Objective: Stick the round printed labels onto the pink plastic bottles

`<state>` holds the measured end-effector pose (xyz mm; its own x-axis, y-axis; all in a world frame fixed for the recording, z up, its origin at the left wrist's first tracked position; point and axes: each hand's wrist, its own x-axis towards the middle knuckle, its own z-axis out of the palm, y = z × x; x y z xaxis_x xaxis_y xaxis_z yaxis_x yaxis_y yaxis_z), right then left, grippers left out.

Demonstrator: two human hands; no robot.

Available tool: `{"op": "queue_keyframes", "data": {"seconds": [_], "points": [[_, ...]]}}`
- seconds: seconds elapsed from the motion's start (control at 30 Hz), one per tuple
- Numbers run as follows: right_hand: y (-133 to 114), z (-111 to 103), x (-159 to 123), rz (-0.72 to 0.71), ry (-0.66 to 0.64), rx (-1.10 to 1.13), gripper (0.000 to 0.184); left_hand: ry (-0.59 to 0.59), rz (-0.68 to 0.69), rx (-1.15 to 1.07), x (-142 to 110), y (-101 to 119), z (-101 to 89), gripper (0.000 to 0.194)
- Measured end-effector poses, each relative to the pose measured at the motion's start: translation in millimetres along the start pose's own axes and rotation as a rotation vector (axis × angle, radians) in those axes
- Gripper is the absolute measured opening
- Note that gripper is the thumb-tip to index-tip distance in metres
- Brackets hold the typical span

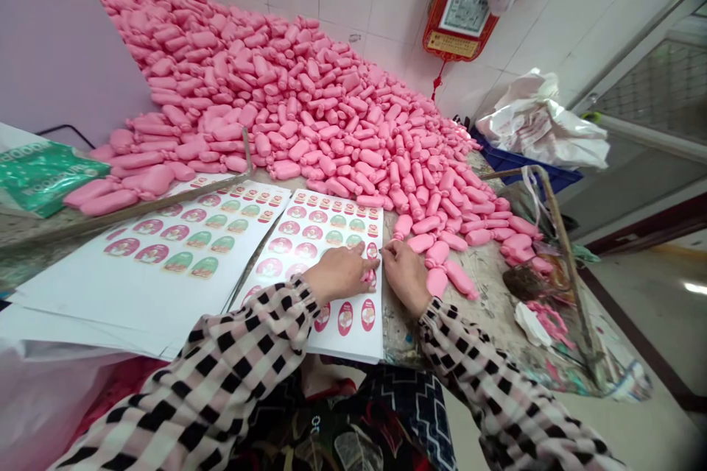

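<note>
A white sheet of printed stickers lies in front of me, with rows of pink and green designs and oval pink stickers down its right side. My left hand rests over the sheet's right part, fingers bent together above the oval stickers. A small pink bit shows under its fingertips; I cannot make out what it is. At the sheet's right edge, my right hand has its fingers curled and pressed together, close to the left fingertips. Whatever they pinch is hidden. Pink bottle-shaped pieces lie just beyond the right hand.
A large heap of the same pink pieces rises against the tiled wall. More sticker sheets are stacked at left beside a green packet. On the right are a metal bar frame, a blue crate and white plastic bags.
</note>
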<state>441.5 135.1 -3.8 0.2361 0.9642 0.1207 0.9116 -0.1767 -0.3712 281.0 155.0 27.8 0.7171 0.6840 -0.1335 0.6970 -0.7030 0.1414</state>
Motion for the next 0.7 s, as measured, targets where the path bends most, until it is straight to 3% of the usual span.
{"op": "queue_keyframes", "data": {"seconds": [0.37, 0.7], "points": [[-5, 8, 9, 0.019, 0.030, -0.001, 0.025, 0.004, -0.001, -0.021, -2, 1, -1.6, 0.049], [7, -2, 14, -0.072, -0.050, 0.079, 0.024, -0.042, -0.020, -0.056, -1, -1, 0.4, 0.053]]}}
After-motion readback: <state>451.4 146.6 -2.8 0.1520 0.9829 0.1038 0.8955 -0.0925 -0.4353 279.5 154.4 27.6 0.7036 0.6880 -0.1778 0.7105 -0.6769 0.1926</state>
